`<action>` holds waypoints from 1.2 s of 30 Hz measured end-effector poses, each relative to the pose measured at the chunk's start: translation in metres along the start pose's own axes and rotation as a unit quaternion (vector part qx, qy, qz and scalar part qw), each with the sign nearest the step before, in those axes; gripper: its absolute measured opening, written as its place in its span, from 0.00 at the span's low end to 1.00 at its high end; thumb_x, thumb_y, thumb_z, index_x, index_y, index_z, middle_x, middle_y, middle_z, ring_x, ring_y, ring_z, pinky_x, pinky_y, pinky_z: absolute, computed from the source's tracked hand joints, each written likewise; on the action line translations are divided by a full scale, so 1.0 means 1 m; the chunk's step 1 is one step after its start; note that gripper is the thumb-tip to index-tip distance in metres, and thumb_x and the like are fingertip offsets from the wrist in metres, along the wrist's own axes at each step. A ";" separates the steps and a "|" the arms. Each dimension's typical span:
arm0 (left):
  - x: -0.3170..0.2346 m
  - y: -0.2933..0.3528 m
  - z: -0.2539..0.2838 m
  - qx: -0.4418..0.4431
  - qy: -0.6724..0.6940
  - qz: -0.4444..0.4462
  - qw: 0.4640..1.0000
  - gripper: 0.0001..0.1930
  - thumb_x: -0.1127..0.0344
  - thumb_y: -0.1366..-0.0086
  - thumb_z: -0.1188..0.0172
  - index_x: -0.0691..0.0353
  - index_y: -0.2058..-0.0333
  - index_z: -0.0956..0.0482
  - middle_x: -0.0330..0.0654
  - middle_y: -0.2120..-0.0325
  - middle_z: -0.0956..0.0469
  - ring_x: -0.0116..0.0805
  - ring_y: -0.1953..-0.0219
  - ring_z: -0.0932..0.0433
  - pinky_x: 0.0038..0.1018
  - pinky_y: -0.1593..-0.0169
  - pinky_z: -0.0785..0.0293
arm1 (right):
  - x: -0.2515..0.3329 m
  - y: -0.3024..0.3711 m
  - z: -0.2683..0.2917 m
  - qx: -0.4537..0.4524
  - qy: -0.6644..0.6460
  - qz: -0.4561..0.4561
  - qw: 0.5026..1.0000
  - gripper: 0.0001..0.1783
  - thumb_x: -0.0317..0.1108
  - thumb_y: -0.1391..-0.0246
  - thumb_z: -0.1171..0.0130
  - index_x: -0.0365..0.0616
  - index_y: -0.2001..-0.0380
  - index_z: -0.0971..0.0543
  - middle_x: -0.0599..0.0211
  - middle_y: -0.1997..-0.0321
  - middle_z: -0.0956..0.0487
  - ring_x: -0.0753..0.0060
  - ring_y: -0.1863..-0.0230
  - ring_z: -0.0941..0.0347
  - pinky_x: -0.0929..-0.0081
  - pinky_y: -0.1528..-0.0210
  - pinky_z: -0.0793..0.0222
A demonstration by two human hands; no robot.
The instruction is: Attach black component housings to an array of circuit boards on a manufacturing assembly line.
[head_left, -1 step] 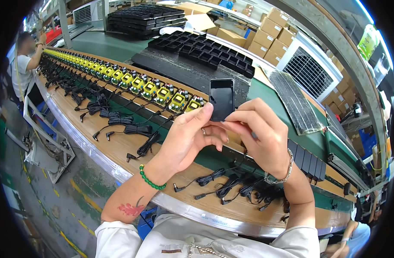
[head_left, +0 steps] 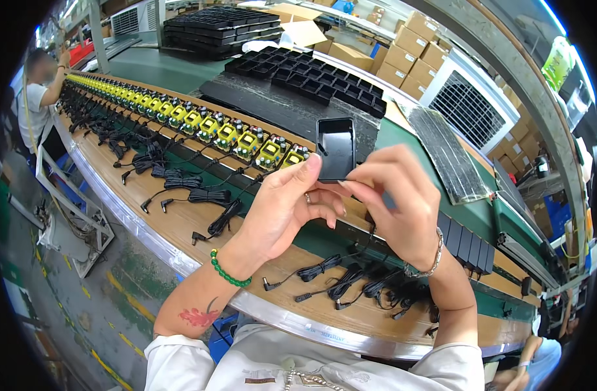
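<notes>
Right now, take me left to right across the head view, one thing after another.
A co-worker in a white top, the green bead bracelet, the left hand, the open black case, the right hand, the white unit with a dark grille, the bright green bag.

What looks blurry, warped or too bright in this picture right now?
In the head view, the right hand is smeared, probably by motion, while the left hand and black case look crisper; also in the head view, the bench edge bows with the fisheye, the corners go dark, and a light strip at upper right glares bluish white.
</notes>
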State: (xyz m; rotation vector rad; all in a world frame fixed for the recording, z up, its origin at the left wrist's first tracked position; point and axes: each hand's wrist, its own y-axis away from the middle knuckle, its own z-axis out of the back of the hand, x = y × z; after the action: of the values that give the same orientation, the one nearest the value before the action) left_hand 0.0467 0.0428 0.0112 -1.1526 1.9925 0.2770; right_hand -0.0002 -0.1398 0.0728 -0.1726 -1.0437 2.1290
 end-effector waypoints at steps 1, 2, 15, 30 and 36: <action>0.001 0.000 -0.002 -0.001 0.000 0.001 1.000 0.23 0.50 0.21 0.50 0.69 0.55 0.22 0.49 0.65 0.17 0.33 0.68 0.21 0.28 0.67 0.24 | -0.001 0.001 0.000 0.000 -0.001 -0.001 1.000 0.15 0.22 0.51 0.30 0.36 0.58 0.17 0.62 0.57 0.21 0.68 0.64 0.25 0.75 0.62 0.28; 0.002 0.001 -0.003 0.027 0.032 0.017 0.999 0.23 0.50 0.21 0.51 0.69 0.55 0.22 0.49 0.66 0.17 0.33 0.68 0.20 0.28 0.67 0.24 | -0.002 0.000 -0.001 -0.007 -0.041 -0.022 0.999 0.19 0.23 0.51 0.29 0.36 0.54 0.19 0.60 0.55 0.21 0.66 0.61 0.24 0.73 0.58 0.27; -0.012 0.028 0.011 -0.190 -0.708 -0.248 0.633 0.12 0.67 0.25 0.45 0.75 0.58 0.22 0.45 0.74 0.19 0.30 0.74 0.22 0.25 0.69 0.26 | -0.066 -0.021 -0.047 0.018 0.032 -0.152 0.988 0.42 0.36 0.48 0.27 0.33 0.34 0.33 0.44 0.40 0.27 0.49 0.45 0.24 0.61 0.39 0.27; 0.047 0.016 -0.032 -0.135 -0.158 0.210 0.956 0.11 0.71 0.26 0.50 0.65 0.49 0.26 0.37 0.83 0.33 0.29 0.85 0.36 0.25 0.77 0.33 | -0.088 0.046 -0.011 0.133 0.042 -0.161 0.977 0.40 0.39 0.42 0.33 0.45 0.31 0.39 0.48 0.33 0.34 0.38 0.53 0.21 0.52 0.49 0.22; 0.065 0.004 -0.020 -0.126 0.074 0.226 0.963 0.11 0.71 0.25 0.52 0.66 0.48 0.27 0.36 0.84 0.35 0.27 0.88 0.39 0.26 0.79 0.34 | -0.086 0.063 -0.007 0.105 0.076 -0.192 0.973 0.40 0.40 0.41 0.33 0.46 0.31 0.39 0.47 0.34 0.34 0.38 0.56 0.20 0.51 0.51 0.22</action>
State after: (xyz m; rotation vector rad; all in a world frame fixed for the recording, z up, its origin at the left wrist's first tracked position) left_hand 0.0156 -0.0069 -0.0235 -0.8724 2.3953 0.7145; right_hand 0.0285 -0.2176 0.0063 -0.0267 -0.6913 1.8254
